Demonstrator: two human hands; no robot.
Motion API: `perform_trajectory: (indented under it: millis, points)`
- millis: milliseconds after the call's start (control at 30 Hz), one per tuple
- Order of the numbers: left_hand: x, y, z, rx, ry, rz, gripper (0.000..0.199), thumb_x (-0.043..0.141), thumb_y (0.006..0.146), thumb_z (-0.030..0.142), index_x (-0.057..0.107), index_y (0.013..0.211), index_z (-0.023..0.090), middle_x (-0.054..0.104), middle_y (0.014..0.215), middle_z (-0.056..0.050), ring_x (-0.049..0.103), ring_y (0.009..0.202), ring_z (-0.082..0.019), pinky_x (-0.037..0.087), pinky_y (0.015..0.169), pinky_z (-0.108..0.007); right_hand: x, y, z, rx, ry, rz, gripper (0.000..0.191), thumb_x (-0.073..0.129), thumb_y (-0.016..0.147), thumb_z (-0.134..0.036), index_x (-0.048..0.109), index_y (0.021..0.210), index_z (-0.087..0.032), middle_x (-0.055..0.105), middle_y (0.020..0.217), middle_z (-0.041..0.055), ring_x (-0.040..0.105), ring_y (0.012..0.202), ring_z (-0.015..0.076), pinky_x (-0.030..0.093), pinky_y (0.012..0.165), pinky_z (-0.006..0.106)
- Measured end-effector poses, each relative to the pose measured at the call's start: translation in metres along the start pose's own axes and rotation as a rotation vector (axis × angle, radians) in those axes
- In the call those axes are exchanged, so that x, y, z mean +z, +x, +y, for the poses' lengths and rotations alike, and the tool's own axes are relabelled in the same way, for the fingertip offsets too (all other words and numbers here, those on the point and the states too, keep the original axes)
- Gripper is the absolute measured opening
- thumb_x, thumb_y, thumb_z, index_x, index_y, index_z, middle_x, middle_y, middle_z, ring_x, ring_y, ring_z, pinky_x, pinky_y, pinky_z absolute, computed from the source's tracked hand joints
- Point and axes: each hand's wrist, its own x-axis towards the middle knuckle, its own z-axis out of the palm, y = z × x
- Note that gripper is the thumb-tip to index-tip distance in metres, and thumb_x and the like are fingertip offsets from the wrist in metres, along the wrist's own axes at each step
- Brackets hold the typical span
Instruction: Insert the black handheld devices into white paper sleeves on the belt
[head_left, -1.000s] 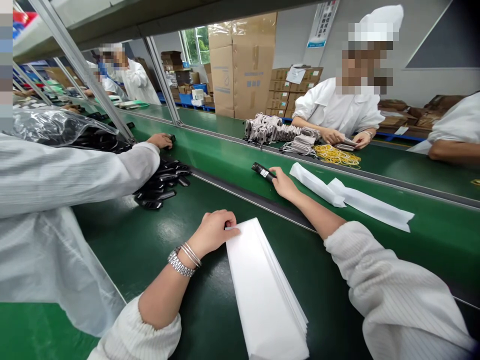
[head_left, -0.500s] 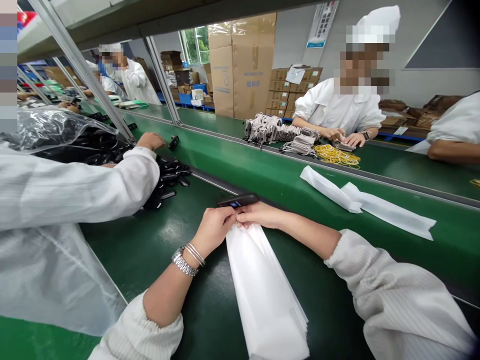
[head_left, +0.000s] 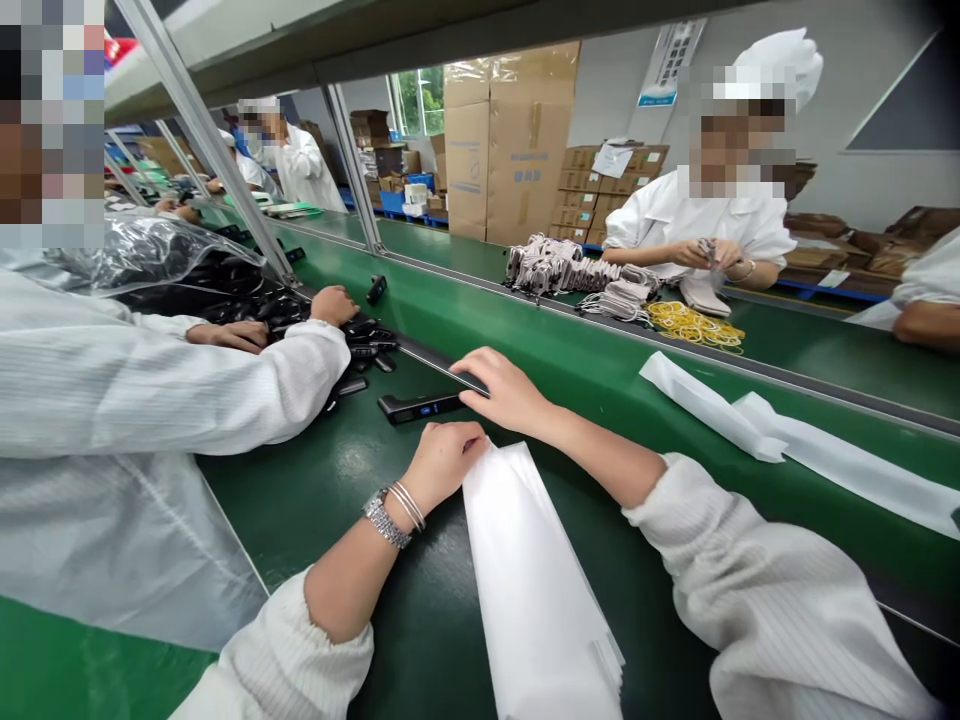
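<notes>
The person's two hands are apart but close to each other, above a dark green conveyor belt (head_left: 285, 500). The left hand (head_left: 442, 465) is loosely curled and holds nothing, with a silver link watch and thin bangles (head_left: 388, 516) on the wrist. It rests just below a slim black handheld device with small blue lights (head_left: 416, 407), which lies flat on the belt. It is also just beside the top end of a long stack of white paper sleeves (head_left: 536, 580). The right hand (head_left: 502, 390) is open, and its fingers lie on a narrow grey belt rail (head_left: 439, 363), just above the end of the device. It is hard to say if they touch the device.

On the left, a co-worker in a white coat (head_left: 127, 400) puts one hand (head_left: 334, 305) on a pile of black devices (head_left: 364, 345), beside a clear plastic bag (head_left: 176, 255). Across the belt, another co-worker in a white cap (head_left: 697, 225) handles something small with both hands, near yellow rubber bands (head_left: 694, 325).
</notes>
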Motion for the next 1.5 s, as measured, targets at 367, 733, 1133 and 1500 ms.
perform_trajectory:
  millis: [367,733,1133,1500]
  points:
    - [-0.004,0.000,0.002,0.087,-0.093,0.101,0.015,0.053,0.090,0.020,0.058,0.076,0.018,0.052,0.061,0.004,0.046,0.059,-0.012,0.035,0.065,-0.025,0.034,0.047,0.008,-0.018,-0.128,-0.240,0.026,0.052,0.084,-0.014,0.051,0.110,-0.017,0.062,0.083,0.0033,0.055,0.070,0.0185,0.040,0.065,0.030]
    - [-0.011,-0.003,0.008,0.183,-0.041,0.220,0.014,0.068,0.085,0.030,0.064,0.075,0.020,0.058,0.089,-0.001,0.056,0.090,-0.019,0.036,0.095,-0.037,-0.030,-0.027,-0.005,0.445,1.238,0.293,0.061,0.067,0.078,-0.039,0.034,0.130,-0.033,0.055,0.095,-0.0027,0.060,0.071,0.0125,0.053,0.063,0.029]
    - [-0.012,-0.004,0.017,0.234,-0.191,0.215,0.010,0.070,0.082,0.026,0.067,0.074,0.021,0.052,0.089,-0.002,0.054,0.090,-0.019,0.043,0.090,-0.035,-0.038,-0.034,-0.010,0.375,1.050,0.436,0.100,0.079,0.071,-0.035,0.014,0.146,-0.047,0.046,0.127,0.0042,0.064,0.091,0.0185,0.060,0.071,0.038]
    - [-0.016,-0.005,0.017,0.105,-0.317,0.559,0.013,0.060,0.087,0.027,0.059,0.076,0.020,0.050,0.088,-0.002,0.053,0.090,-0.017,0.046,0.086,-0.031,0.013,-0.052,-0.025,0.446,1.201,-0.172,0.042,0.065,0.081,-0.060,0.061,0.081,-0.018,0.057,0.071,-0.0009,0.055,0.065,0.0125,0.048,0.068,0.028]
